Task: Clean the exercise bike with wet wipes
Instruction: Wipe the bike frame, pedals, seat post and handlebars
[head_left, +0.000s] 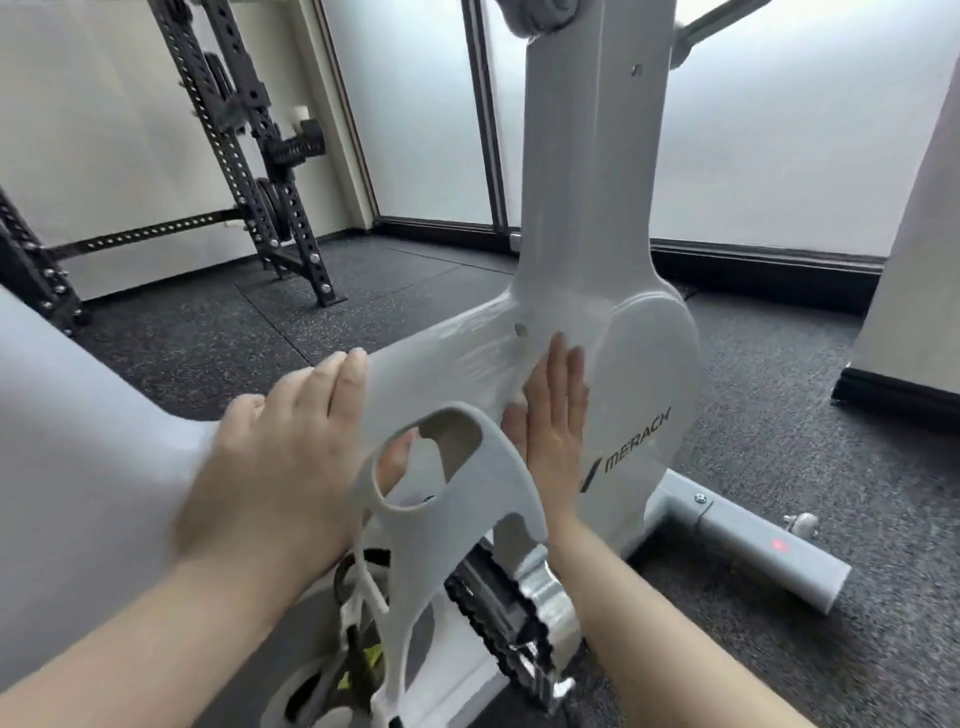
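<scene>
A white exercise bike (649, 364) with black lettering on its side stands in front of me, its upright post rising out of the top of the view. My left hand (280, 441) grips the top of the sloping frame, fingers over the far side and thumb showing through the hole of a white cage-shaped holder (498, 483). My right hand (553, 415) presses flat on the frame's side, fingers straight and pointing up. A bit of white material shows at the palm's left edge; I cannot tell it apart from the white frame. Wet streaks shine above the fingers.
A black toothed pedal (514, 623) and silver crank sit below my right wrist. The bike's grey floor bar (769, 545) runs out to the right. A black perforated steel rack (249, 156) stands at the back left on dark rubber flooring. Frosted windows lie behind, a white column (914, 260) at right.
</scene>
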